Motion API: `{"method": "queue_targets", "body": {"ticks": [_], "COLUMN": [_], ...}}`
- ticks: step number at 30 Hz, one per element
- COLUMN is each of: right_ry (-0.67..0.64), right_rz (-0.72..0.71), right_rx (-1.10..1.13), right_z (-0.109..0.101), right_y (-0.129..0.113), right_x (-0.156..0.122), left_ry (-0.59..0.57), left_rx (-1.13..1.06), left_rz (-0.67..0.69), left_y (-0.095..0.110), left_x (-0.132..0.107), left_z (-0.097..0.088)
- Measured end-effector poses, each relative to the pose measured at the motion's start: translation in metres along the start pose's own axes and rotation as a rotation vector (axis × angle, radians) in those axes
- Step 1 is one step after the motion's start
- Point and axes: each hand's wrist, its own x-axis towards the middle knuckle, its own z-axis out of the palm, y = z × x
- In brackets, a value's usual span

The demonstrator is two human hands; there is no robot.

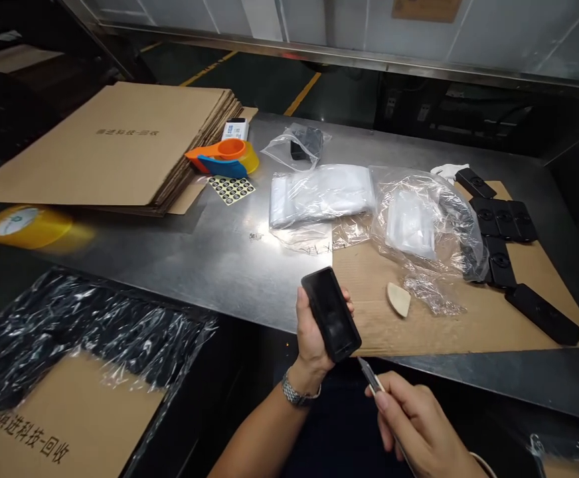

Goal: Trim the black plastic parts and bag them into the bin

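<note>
My left hand (310, 335), with a metal watch on its wrist, is closed round a flat black rectangular device (330, 313) held upright over the near edge of the steel table (210, 252). My right hand (413, 425) sits lower right and pinches a thin metal tool (370, 377) whose tip points up at the device's lower end. Several similar black devices (503, 222) lie on a cardboard sheet (469, 318) at the right.
Clear plastic bags (319, 192) and crumpled film (429, 219) lie mid-table. A stack of flat cardboard (115, 143), an orange and blue tape dispenser (222, 158), a sticker sheet (231, 188) and a yellow tape roll (25, 224) are at left. A film-lined cardboard box (70, 372) stands lower left.
</note>
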Motion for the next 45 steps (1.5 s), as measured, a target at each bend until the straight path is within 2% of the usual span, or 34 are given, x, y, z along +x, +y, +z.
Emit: {"method": "queue_targets", "body": {"ticks": [10, 17, 25, 31, 33, 36, 38, 41, 45], "right_ry": [-0.024, -0.004, -0.016, -0.045, 0.042, 0.329, 0.455, 0.514, 0.565], "right_rz": [0.008, 0.001, 0.045, 0.074, -0.036, -0.391, -0.568, -0.641, -0.681], "right_rx": [-0.072, -0.122, -0.031, 0.043, -0.075, -0.469, -0.745, -1.021, -1.150], "right_z": [0.005, 0.006, 0.012, 0.013, 0.013, 0.015, 0.018, 0.023, 0.025], "right_y": [-0.010, -0.011, -0.003, -0.001, -0.002, -0.003, -0.002, -0.002, -0.008], "right_x": [0.011, 0.012, 0.014, 0.013, 0.012, 0.011, 0.011, 0.014, 0.019], "left_ry": [-0.042, -0.007, 0.024, 0.040, 0.061, 0.098, 0.119, 0.140, 0.139], "left_rx": [0.086, 0.087, 0.091, 0.065, 0.046, 0.024, 0.023, 0.046, 0.077], "left_rz": [0.033, 0.054, 0.134, 0.247, 0.302, 0.421, 0.494, 0.596, 0.716], "left_y": [0.001, 0.001, 0.000, -0.001, 0.000, 0.001, 0.002, 0.004, 0.005], "left_x": [-0.003, -0.005, -0.006, -0.007, -0.007, -0.007, -0.008, -0.009, -0.012], "left_z": [-0.002, -0.001, -0.001, -0.001, 0.001, 0.005, 0.008, 0.010, 0.009]}}
